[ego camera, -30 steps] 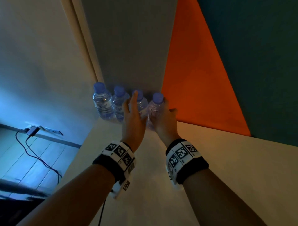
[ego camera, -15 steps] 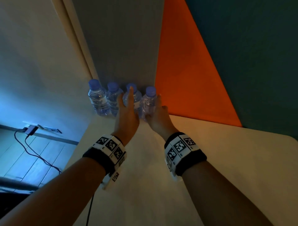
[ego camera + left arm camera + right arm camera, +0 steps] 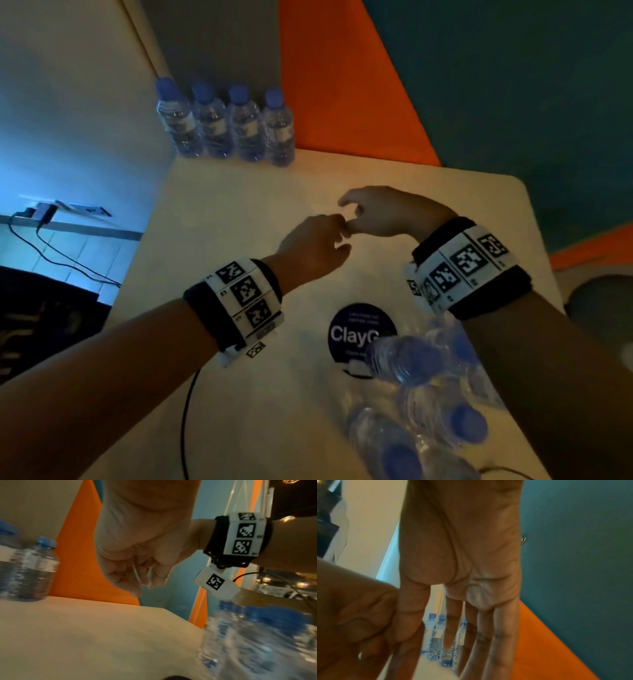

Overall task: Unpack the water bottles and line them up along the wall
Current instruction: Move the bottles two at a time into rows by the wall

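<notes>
Several small clear water bottles [image 3: 226,126] with blue caps stand upright in a row against the grey wall [image 3: 219,41] at the table's far left corner; they also show in the left wrist view as bottles [image 3: 37,572] and between my fingers in the right wrist view as bottles [image 3: 436,635]. A shrink-wrapped pack of more bottles [image 3: 428,394] lies at the near right, under my right forearm, blurred as the pack [image 3: 257,635]. My left hand [image 3: 315,246] hovers mid-table, fingers loosely curled, holding nothing. My right hand [image 3: 363,214] is beside it, fingers relaxed and empty, thumb against the left knuckles.
The pale table [image 3: 239,192] has a rounded far right corner and a dark round sticker [image 3: 352,334] next to the pack. An orange panel [image 3: 335,85] and teal wall stand behind. A cable [image 3: 51,253] runs across the floor at left.
Both hands have let go of the bottles at the wall and drawn back to mid-table. The view has tilted down, so the pack now shows.
</notes>
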A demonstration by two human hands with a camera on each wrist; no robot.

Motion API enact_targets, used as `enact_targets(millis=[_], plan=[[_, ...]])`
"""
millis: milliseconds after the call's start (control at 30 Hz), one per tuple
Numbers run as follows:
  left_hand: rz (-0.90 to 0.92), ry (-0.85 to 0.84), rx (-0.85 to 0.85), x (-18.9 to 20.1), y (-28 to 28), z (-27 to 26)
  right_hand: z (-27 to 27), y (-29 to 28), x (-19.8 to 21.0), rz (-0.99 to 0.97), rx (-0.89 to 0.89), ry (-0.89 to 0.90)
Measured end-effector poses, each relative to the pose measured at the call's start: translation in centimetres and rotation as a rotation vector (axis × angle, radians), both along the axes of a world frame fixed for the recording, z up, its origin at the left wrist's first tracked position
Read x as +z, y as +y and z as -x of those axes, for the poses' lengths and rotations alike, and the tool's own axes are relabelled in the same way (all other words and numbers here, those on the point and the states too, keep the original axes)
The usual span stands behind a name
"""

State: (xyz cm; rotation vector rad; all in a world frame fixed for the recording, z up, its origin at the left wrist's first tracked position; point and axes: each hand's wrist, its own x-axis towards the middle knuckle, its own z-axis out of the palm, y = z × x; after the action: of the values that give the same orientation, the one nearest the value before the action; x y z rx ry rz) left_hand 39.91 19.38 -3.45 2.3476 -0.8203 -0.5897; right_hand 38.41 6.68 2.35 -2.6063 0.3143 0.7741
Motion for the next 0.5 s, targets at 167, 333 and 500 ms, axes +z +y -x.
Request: enact_targets(millis=[167,333,500], plan=[[-0.071,0.137,-0.321,1.3,-0.8,7.0,8.1,-1.8,1.6,0.126,0.078,0.185],[-0.180,0.175,-0.648,1.4,-2.2,10.8,13.2,-4.4,1.8,0.229,0.109,0.306],[-0.213,0.111,-0.650,2.1,-3.2,12.3,16.6,-4.4,1.7,0.262,0.143,0.336]])
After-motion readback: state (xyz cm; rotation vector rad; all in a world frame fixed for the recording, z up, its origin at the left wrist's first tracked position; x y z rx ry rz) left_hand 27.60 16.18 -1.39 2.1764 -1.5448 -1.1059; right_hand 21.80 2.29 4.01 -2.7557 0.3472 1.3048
